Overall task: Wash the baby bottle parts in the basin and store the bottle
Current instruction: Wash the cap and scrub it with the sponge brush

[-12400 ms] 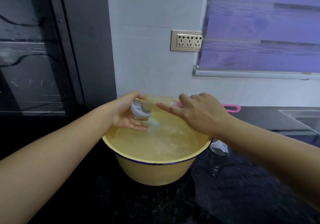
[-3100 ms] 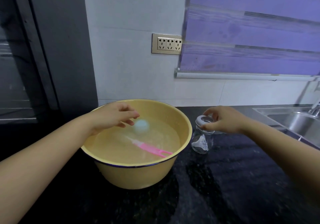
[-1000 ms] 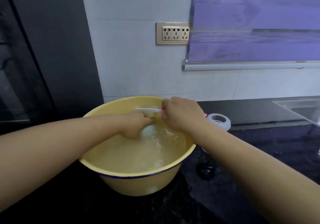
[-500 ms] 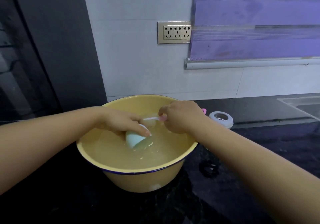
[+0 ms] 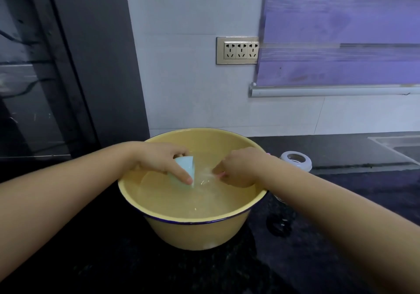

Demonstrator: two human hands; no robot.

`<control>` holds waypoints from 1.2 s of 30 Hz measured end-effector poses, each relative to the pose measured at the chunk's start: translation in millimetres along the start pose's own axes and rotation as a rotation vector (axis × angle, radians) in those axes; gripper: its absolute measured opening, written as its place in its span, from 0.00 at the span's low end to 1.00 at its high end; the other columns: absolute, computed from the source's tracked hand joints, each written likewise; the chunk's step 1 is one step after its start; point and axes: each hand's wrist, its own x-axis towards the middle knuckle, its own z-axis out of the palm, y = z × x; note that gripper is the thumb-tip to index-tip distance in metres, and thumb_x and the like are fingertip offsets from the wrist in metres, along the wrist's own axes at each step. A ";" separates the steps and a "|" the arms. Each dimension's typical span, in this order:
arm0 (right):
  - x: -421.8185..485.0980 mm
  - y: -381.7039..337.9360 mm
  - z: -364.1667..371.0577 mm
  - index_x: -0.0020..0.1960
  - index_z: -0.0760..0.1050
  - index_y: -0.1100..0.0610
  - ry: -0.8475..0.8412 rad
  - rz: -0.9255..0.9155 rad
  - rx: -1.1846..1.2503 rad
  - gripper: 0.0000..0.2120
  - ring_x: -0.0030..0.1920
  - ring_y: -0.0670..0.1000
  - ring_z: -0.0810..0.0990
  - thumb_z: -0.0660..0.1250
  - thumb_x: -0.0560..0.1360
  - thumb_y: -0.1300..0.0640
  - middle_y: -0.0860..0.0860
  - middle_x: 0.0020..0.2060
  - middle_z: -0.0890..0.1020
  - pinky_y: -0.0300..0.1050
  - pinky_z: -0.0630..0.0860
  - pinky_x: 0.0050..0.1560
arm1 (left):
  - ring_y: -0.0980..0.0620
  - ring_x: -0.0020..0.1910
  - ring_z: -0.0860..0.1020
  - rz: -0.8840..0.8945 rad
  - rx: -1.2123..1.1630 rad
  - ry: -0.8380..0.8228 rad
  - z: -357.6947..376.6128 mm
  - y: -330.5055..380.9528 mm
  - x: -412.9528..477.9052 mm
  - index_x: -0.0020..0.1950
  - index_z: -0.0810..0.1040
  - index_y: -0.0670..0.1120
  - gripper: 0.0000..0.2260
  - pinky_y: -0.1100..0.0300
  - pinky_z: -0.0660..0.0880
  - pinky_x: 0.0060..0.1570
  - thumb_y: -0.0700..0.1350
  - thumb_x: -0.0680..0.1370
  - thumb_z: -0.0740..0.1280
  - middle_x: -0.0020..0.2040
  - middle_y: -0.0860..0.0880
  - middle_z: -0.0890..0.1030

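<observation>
Holding the pale blue cap (image 5: pixel 184 168) on its side, half dipped in the water, your left hand (image 5: pixel 159 159) curls over its top with the forefinger stretched down the front face. Your right hand (image 5: pixel 237 168) is closed round the pink brush (image 5: pixel 221 175); only a sliver of handle shows beside your knuckles, and the head is lost in the churned water just beside the cap.

Half a second ago the cap sat higher, with the brush stem lying level above the surface. Now both are lower and the water between your hands is broken up, so you are probably scrubbing or rinsing the cap. Whether the bristles are inside the cap cannot be told.

All this is inside the yellow basin (image 5: pixel 193 222), toward its far side. The bottle (image 5: pixel 295 161), white collar on, stands upright on the black counter (image 5: pixel 345 157) just beyond your right forearm. That is where you set it about three seconds back, and it has not moved. So the cap looks like the last part in the wash. After it come capping the bottle and storing it.
</observation>
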 end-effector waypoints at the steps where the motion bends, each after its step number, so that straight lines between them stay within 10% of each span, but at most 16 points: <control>1: -1.1 0.9 0.4 0.62 0.73 0.49 0.034 0.014 0.015 0.15 0.47 0.54 0.73 0.52 0.80 0.54 0.49 0.49 0.77 0.45 0.68 0.41 | 0.56 0.47 0.79 0.019 0.065 0.054 0.8 -1.7 2.8 0.56 0.75 0.52 0.19 0.62 0.77 0.45 0.51 0.69 0.76 0.52 0.53 0.79; 13: -36.7 13.3 -9.6 0.71 0.60 0.36 0.615 0.289 -0.056 0.20 0.42 0.55 0.75 0.54 0.81 0.50 0.50 0.41 0.64 0.42 0.52 0.27 | 0.51 0.54 0.74 -0.010 0.123 0.364 7.1 -18.2 17.3 0.66 0.68 0.47 0.32 0.61 0.71 0.49 0.49 0.66 0.78 0.58 0.52 0.74; 16: -39.1 15.3 -15.8 0.59 0.77 0.37 0.613 0.134 -0.179 0.21 0.27 0.53 0.68 0.69 0.71 0.58 0.48 0.33 0.61 0.38 0.44 0.28 | 0.49 0.60 0.71 0.034 0.179 0.373 7.8 -14.6 14.9 0.69 0.67 0.46 0.34 0.60 0.69 0.53 0.48 0.67 0.77 0.63 0.50 0.71; 22: -29.7 5.6 -21.2 0.52 0.83 0.45 0.723 -0.054 -0.362 0.27 0.20 0.52 0.69 0.50 0.68 0.60 0.53 0.29 0.72 0.40 0.56 0.27 | 0.51 0.53 0.75 0.185 0.128 0.280 9.4 -15.3 15.7 0.61 0.70 0.49 0.27 0.62 0.72 0.47 0.44 0.66 0.77 0.56 0.51 0.75; 28: -25.2 7.7 -13.9 0.59 0.79 0.42 0.616 -0.052 -0.477 0.30 0.19 0.52 0.68 0.48 0.69 0.62 0.54 0.30 0.74 0.38 0.46 0.26 | 0.51 0.56 0.73 0.220 0.195 0.298 10.2 -16.6 18.1 0.65 0.68 0.51 0.29 0.60 0.72 0.52 0.43 0.67 0.75 0.58 0.52 0.74; 32: -29.6 -3.2 -12.6 0.76 0.50 0.42 0.265 0.051 -0.305 0.29 0.35 0.55 0.70 0.49 0.78 0.61 0.55 0.53 0.74 0.43 0.58 0.26 | 0.51 0.58 0.71 0.274 0.305 0.359 12.7 -15.4 18.4 0.60 0.70 0.55 0.26 0.55 0.72 0.57 0.44 0.65 0.74 0.58 0.52 0.72; 36: -33.4 -15.8 -21.8 0.74 0.60 0.45 -0.033 0.056 0.103 0.22 0.58 0.56 0.75 0.51 0.81 0.57 0.52 0.61 0.76 0.44 0.69 0.50 | 0.51 0.58 0.68 0.269 0.382 0.370 15.3 -17.5 17.0 0.63 0.68 0.53 0.27 0.54 0.71 0.57 0.43 0.66 0.73 0.57 0.54 0.68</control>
